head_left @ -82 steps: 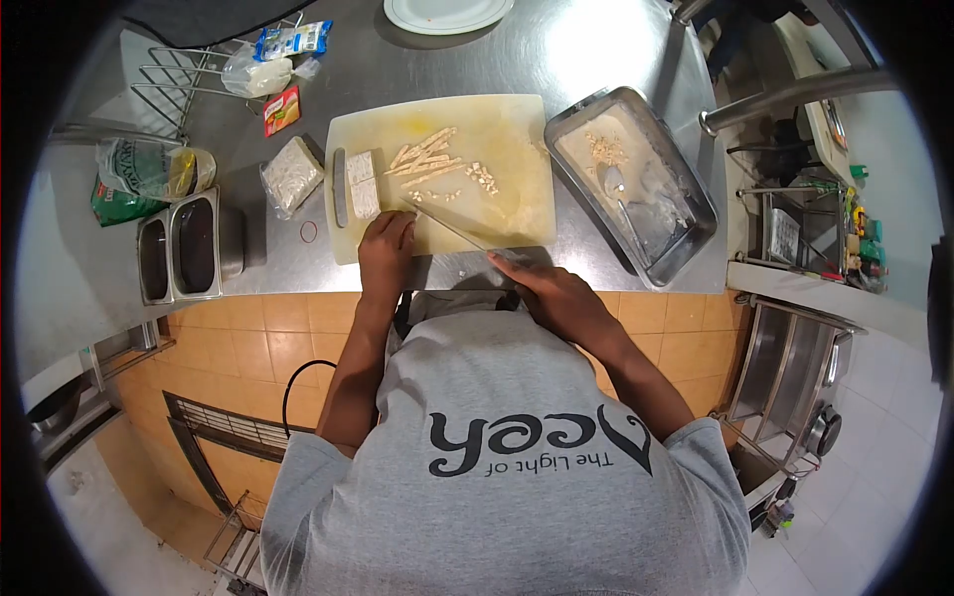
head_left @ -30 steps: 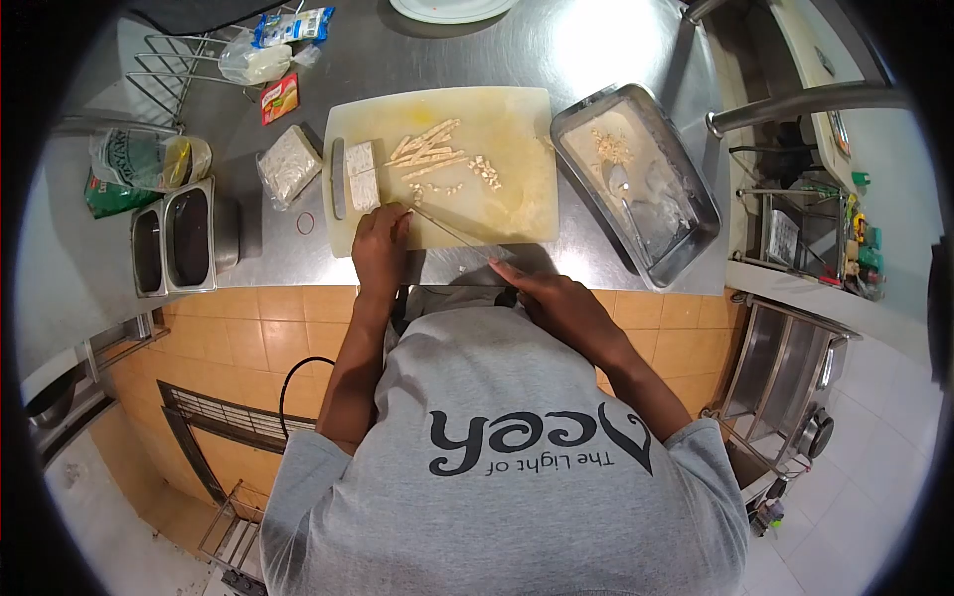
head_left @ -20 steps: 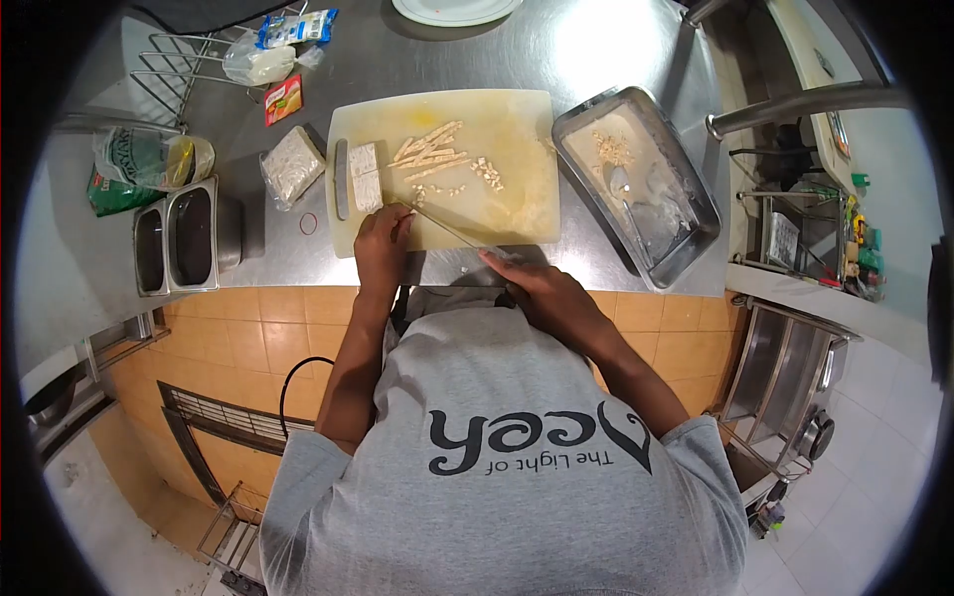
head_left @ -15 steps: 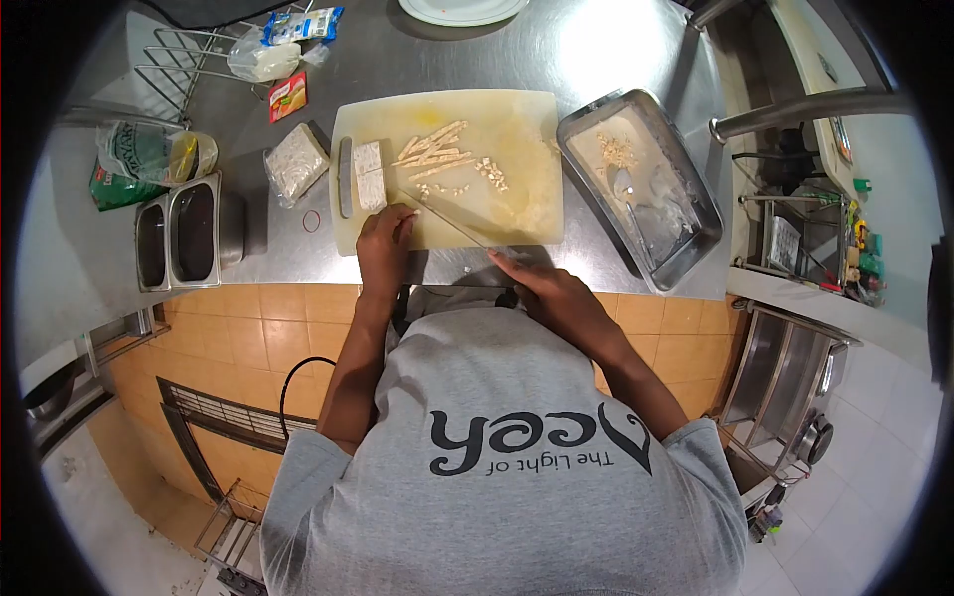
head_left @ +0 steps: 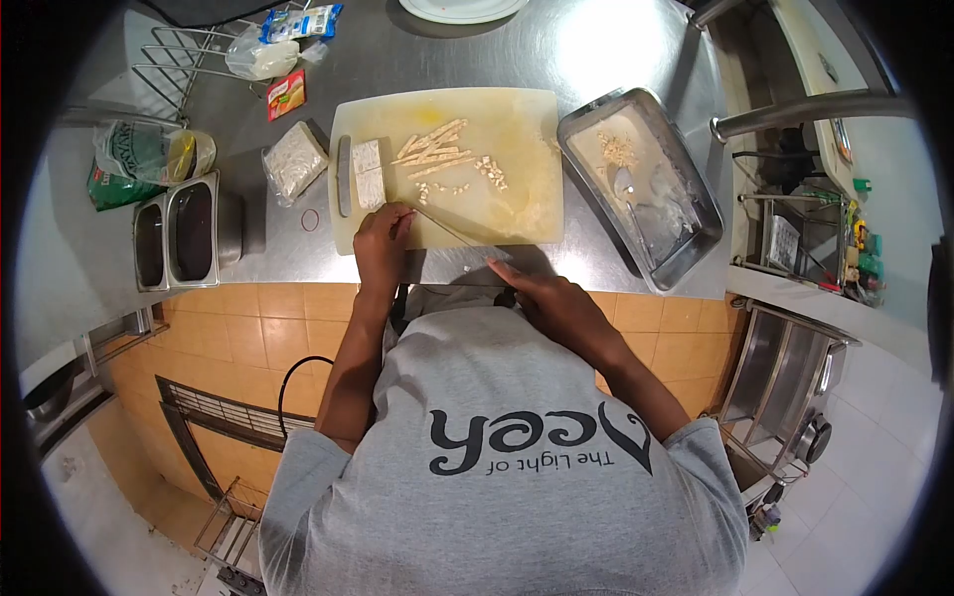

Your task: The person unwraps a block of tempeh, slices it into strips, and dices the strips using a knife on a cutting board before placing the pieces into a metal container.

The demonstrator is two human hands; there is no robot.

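Observation:
My right hand (head_left: 547, 293) grips a knife (head_left: 447, 227), its blade slanting over the near edge of the cutting board (head_left: 517, 219) with the tip by my left fingers. At the board's front edge, my left hand (head_left: 383, 236) is closed with bent fingers; what it pinches is mostly hidden. Just beyond that hand lie pale, speckled tempeh blocks (head_left: 369, 177). Tempeh strips (head_left: 434, 149) lie loosely piled at the board's middle. Small diced pieces (head_left: 491, 173) form a group to their right, and a few more are scattered nearer the blade.
Right of the board stands a metal tray (head_left: 696, 169) with pale batter and a spoon (head_left: 624, 187). At left are a wrapped tempeh block (head_left: 296, 164), a rubber band (head_left: 310, 220), a red sachet (head_left: 286, 94) and metal containers (head_left: 194, 233). A white plate (head_left: 464, 8) is at the back.
The knife blade has drawn back slightly toward me, its tip now closer to my left fingertips. Both hands stay almost in place, and the tempeh pieces look unchanged.

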